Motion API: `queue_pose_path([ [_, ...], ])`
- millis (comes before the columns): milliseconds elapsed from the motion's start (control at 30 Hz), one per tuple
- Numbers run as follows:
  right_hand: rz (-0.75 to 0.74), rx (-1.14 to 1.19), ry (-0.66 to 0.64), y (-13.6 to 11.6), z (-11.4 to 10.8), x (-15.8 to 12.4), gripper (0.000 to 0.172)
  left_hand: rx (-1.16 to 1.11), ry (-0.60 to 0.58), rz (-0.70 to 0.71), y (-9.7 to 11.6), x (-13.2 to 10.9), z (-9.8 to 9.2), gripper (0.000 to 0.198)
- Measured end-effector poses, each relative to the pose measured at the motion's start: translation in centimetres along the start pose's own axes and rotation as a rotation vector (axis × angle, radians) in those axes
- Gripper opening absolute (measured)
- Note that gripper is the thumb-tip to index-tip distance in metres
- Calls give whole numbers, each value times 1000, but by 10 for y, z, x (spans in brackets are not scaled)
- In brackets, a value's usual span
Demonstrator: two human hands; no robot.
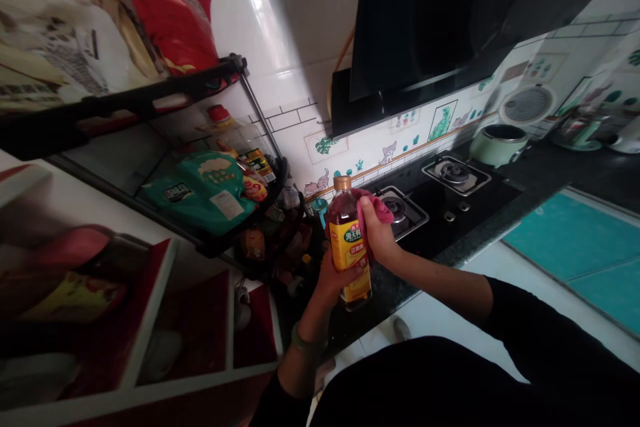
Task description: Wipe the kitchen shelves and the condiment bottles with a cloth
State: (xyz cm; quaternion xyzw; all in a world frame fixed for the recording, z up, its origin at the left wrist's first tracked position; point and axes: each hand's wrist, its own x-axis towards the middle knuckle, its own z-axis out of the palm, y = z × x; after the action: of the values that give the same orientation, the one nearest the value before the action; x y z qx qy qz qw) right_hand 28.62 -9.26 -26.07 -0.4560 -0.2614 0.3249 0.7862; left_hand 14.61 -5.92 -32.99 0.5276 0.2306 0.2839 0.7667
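Observation:
A bottle of dark liquid point(345, 240) with an orange-brown cap and a yellow label is held upright above the counter. My left hand point(334, 280) wraps round its lower part, fingers across the label. A pink cloth point(383, 211) is pinched in my right hand point(376, 235), its thumb on top. The cloth lies against the bottle's upper right side, and part of it shows behind the bottle. The fingers of my right hand are mostly hidden behind the bottle and cloth.
At left stands a black rack point(220, 73) with a red bag point(170, 10), a teal bag point(205, 190) and several bottles. A gas stove point(450, 213), a pale green pot point(500, 145) and a low range hood point(425, 27) are to the right. Open shelves point(150, 313) fill the lower left.

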Motion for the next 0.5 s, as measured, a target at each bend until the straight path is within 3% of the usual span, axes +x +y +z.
queue_pose_path([
  [100, -86, -76, 44, 8, -2, -13, 45, -20, 42, 21, -11, 4, -5, 87],
  [267, -54, -19, -138, 1, -19, -20, 50, 0, 91, 87, -12, 2, -9, 95],
  [367, 139, -2, -232, -15, -44, -6, 53, -60, 17, 81, 6, -2, -8, 77],
  [500, 535, 119, -395, -38, -67, 21, 64, -143, -223, 50, 39, -2, -6, 66],
])
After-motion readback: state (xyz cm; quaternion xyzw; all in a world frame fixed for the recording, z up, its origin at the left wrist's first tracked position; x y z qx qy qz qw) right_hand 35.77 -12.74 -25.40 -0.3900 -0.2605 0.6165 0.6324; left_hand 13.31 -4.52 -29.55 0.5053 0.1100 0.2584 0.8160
